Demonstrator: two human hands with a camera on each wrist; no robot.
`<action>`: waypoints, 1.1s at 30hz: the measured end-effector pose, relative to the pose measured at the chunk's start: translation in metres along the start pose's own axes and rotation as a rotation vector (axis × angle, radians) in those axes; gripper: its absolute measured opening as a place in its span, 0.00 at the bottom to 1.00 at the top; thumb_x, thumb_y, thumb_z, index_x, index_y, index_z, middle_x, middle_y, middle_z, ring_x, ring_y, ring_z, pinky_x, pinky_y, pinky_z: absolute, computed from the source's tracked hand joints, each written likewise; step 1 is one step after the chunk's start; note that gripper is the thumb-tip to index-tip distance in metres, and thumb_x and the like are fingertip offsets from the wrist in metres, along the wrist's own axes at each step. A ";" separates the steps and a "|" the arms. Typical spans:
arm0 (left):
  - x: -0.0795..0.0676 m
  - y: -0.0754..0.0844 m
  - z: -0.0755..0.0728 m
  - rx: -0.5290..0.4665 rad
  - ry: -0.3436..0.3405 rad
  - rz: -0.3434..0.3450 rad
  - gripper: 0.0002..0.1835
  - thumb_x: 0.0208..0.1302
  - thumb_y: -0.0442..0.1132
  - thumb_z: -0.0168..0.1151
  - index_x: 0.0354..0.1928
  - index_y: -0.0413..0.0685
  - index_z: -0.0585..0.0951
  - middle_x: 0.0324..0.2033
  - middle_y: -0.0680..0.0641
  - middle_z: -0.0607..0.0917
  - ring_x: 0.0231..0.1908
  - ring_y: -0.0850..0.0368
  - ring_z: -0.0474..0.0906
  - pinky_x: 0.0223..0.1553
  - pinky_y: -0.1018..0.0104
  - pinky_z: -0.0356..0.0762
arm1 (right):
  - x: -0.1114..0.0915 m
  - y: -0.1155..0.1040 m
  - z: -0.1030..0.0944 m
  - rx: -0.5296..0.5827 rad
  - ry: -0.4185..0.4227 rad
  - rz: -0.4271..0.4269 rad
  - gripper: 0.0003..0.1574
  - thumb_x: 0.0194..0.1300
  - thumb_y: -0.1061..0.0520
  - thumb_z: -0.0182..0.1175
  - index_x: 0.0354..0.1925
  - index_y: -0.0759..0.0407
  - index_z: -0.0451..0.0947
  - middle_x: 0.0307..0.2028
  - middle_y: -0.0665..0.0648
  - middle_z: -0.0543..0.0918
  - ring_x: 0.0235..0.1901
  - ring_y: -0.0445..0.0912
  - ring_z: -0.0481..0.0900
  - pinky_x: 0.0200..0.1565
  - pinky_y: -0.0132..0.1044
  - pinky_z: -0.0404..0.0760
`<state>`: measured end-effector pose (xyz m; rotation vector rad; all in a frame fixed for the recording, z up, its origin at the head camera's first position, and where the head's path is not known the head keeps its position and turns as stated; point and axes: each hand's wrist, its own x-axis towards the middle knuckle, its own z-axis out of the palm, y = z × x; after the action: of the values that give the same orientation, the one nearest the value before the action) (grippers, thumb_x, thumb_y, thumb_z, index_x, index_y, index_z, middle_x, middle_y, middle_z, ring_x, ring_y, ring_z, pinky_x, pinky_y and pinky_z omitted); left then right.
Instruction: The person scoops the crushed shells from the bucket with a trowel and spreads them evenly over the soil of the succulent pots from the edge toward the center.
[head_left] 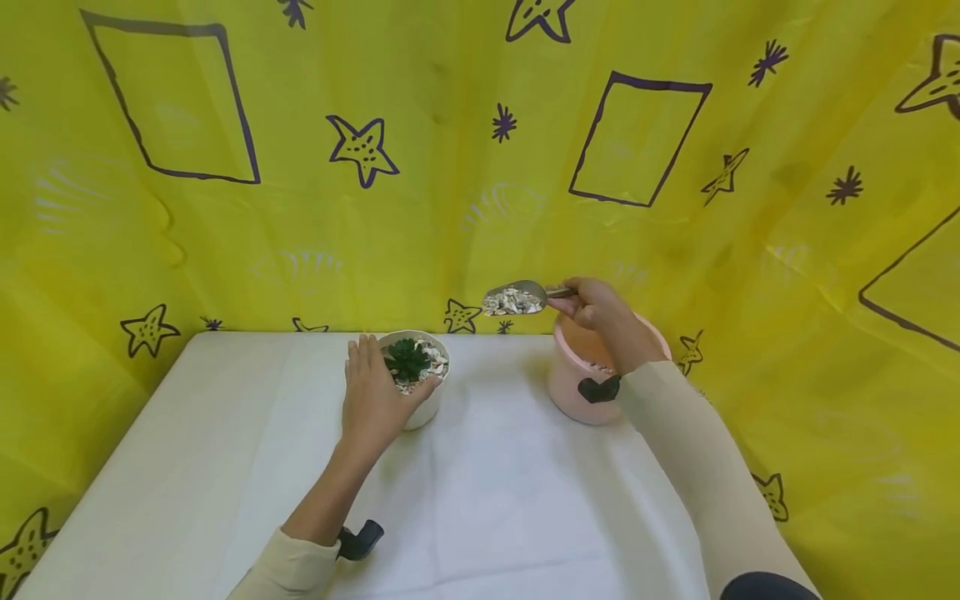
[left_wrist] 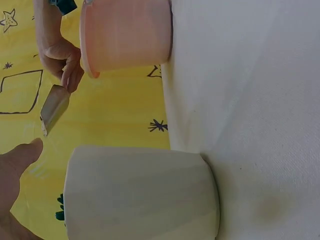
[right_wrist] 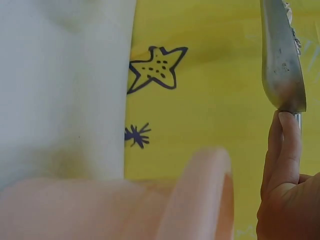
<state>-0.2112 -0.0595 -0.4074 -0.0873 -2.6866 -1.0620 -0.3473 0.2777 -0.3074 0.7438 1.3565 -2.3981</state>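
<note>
A metal scoop (head_left: 517,298) heaped with pale pebbles or chips is held level in the air; my right hand (head_left: 596,312) grips its handle above the pink bucket (head_left: 577,392). In the right wrist view the scoop (right_wrist: 282,60) shows its metal underside above the fingers. A cream pot (head_left: 426,414) with a small green succulent (head_left: 407,360) and light pebbles stands on the table to the left. My left hand (head_left: 375,400) is at the pot's near left rim, fingers straight and thumb spread across; the left wrist view shows the thumb raised above the pot (left_wrist: 140,195).
The white-covered table (head_left: 487,500) ends at a yellow curtain (head_left: 435,217) with drawn stars and frames, close behind both containers. Some pebbles show inside the pink bucket, partly hidden by the right forearm. Dark wrist straps (head_left: 360,540) sit on the sleeves.
</note>
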 end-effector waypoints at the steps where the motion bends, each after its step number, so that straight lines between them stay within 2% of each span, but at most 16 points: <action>1: 0.000 -0.001 0.000 0.008 -0.006 -0.002 0.67 0.59 0.62 0.77 0.79 0.21 0.48 0.79 0.23 0.49 0.79 0.27 0.38 0.77 0.38 0.41 | 0.002 0.002 0.002 -0.006 0.002 -0.002 0.28 0.87 0.55 0.42 0.75 0.67 0.65 0.42 0.69 0.86 0.27 0.60 0.89 0.39 0.39 0.89; 3: 0.000 -0.003 0.000 0.021 -0.021 -0.007 0.69 0.57 0.62 0.78 0.78 0.20 0.47 0.78 0.22 0.48 0.79 0.27 0.38 0.78 0.38 0.40 | 0.006 0.007 0.007 -0.016 0.013 -0.005 0.29 0.87 0.55 0.42 0.78 0.65 0.61 0.56 0.67 0.83 0.26 0.59 0.89 0.37 0.38 0.89; 6: 0.000 -0.005 0.001 0.030 -0.048 -0.024 0.70 0.56 0.61 0.79 0.78 0.19 0.46 0.78 0.22 0.46 0.79 0.26 0.36 0.78 0.39 0.39 | 0.011 0.012 0.012 -0.029 0.020 -0.008 0.30 0.87 0.56 0.42 0.79 0.64 0.60 0.73 0.63 0.71 0.26 0.59 0.89 0.38 0.39 0.89; 7: 0.000 -0.006 0.001 0.032 -0.056 -0.033 0.71 0.56 0.61 0.80 0.78 0.19 0.46 0.78 0.21 0.46 0.79 0.26 0.36 0.78 0.39 0.38 | 0.012 0.014 0.013 -0.039 0.018 -0.009 0.30 0.87 0.56 0.41 0.79 0.64 0.59 0.75 0.62 0.68 0.29 0.59 0.89 0.40 0.39 0.88; 8: 0.000 -0.006 0.002 0.035 -0.063 -0.041 0.71 0.56 0.61 0.80 0.78 0.19 0.46 0.78 0.21 0.46 0.79 0.26 0.35 0.78 0.39 0.38 | 0.013 0.016 0.014 -0.034 0.013 -0.009 0.30 0.87 0.56 0.41 0.80 0.63 0.58 0.77 0.61 0.66 0.36 0.59 0.90 0.43 0.40 0.87; 9: 0.001 -0.007 0.003 0.042 -0.067 -0.046 0.71 0.55 0.61 0.80 0.78 0.19 0.46 0.78 0.21 0.46 0.79 0.26 0.36 0.78 0.39 0.38 | 0.013 0.018 0.015 -0.028 0.008 -0.007 0.30 0.87 0.56 0.41 0.80 0.62 0.57 0.77 0.60 0.65 0.43 0.59 0.89 0.46 0.41 0.86; 14: 0.002 -0.012 0.006 0.060 -0.067 -0.056 0.72 0.55 0.62 0.80 0.77 0.18 0.46 0.77 0.20 0.47 0.78 0.24 0.38 0.78 0.39 0.38 | 0.014 0.024 0.021 -0.022 0.019 -0.004 0.29 0.87 0.57 0.42 0.78 0.62 0.59 0.76 0.61 0.68 0.51 0.58 0.85 0.45 0.42 0.86; 16: 0.002 -0.014 0.007 0.061 -0.065 -0.056 0.71 0.55 0.62 0.80 0.77 0.17 0.47 0.77 0.20 0.48 0.78 0.24 0.38 0.78 0.39 0.40 | 0.016 0.026 0.025 -0.052 0.027 -0.006 0.28 0.87 0.56 0.43 0.77 0.64 0.62 0.75 0.62 0.69 0.48 0.59 0.84 0.41 0.41 0.87; 18: 0.003 -0.015 0.008 0.058 -0.064 -0.059 0.71 0.55 0.62 0.80 0.77 0.18 0.47 0.77 0.20 0.49 0.78 0.24 0.40 0.77 0.38 0.42 | 0.017 0.028 0.028 -0.065 0.020 -0.013 0.29 0.87 0.56 0.42 0.78 0.65 0.61 0.75 0.62 0.69 0.55 0.57 0.78 0.42 0.41 0.87; 20: 0.003 -0.016 0.008 0.052 -0.059 -0.062 0.71 0.55 0.62 0.80 0.77 0.18 0.47 0.77 0.20 0.50 0.78 0.24 0.41 0.76 0.37 0.45 | 0.019 0.031 0.031 -0.083 0.009 -0.026 0.29 0.87 0.57 0.42 0.78 0.66 0.61 0.76 0.62 0.68 0.58 0.56 0.76 0.40 0.41 0.88; 23: 0.004 -0.017 0.008 0.040 -0.044 -0.065 0.71 0.54 0.61 0.81 0.78 0.19 0.48 0.77 0.21 0.51 0.78 0.24 0.43 0.75 0.36 0.49 | 0.020 0.035 0.035 -0.092 -0.004 -0.042 0.30 0.87 0.57 0.41 0.79 0.67 0.60 0.76 0.63 0.68 0.53 0.56 0.80 0.38 0.40 0.88; 26: 0.004 -0.018 0.009 0.029 -0.032 -0.060 0.70 0.53 0.61 0.82 0.77 0.19 0.49 0.77 0.21 0.53 0.77 0.24 0.45 0.74 0.34 0.52 | 0.020 0.039 0.038 -0.110 -0.006 -0.046 0.29 0.87 0.57 0.42 0.78 0.67 0.61 0.75 0.63 0.69 0.40 0.57 0.88 0.40 0.39 0.88; 29: 0.004 -0.020 0.009 0.021 -0.026 -0.050 0.70 0.52 0.61 0.82 0.77 0.20 0.51 0.76 0.21 0.54 0.77 0.24 0.46 0.73 0.33 0.54 | 0.020 0.044 0.041 -0.138 0.003 -0.048 0.29 0.87 0.57 0.42 0.76 0.69 0.63 0.73 0.64 0.72 0.27 0.55 0.90 0.44 0.40 0.86; 31: 0.004 -0.022 0.010 0.013 -0.028 -0.045 0.70 0.52 0.61 0.82 0.78 0.21 0.51 0.77 0.22 0.55 0.78 0.25 0.46 0.72 0.32 0.55 | 0.020 0.047 0.043 -0.156 0.004 -0.052 0.28 0.87 0.56 0.42 0.76 0.70 0.64 0.73 0.64 0.72 0.28 0.54 0.90 0.46 0.40 0.85; 33: 0.004 -0.023 0.010 0.004 -0.028 -0.039 0.69 0.52 0.61 0.82 0.78 0.23 0.51 0.77 0.23 0.55 0.78 0.26 0.46 0.71 0.31 0.58 | 0.021 0.050 0.045 -0.170 0.005 -0.059 0.28 0.87 0.56 0.42 0.76 0.70 0.64 0.72 0.65 0.72 0.37 0.56 0.90 0.48 0.40 0.84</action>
<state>-0.2206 -0.0697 -0.4286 -0.0501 -2.7258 -1.0746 -0.3542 0.2132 -0.3353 0.6740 1.5810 -2.2895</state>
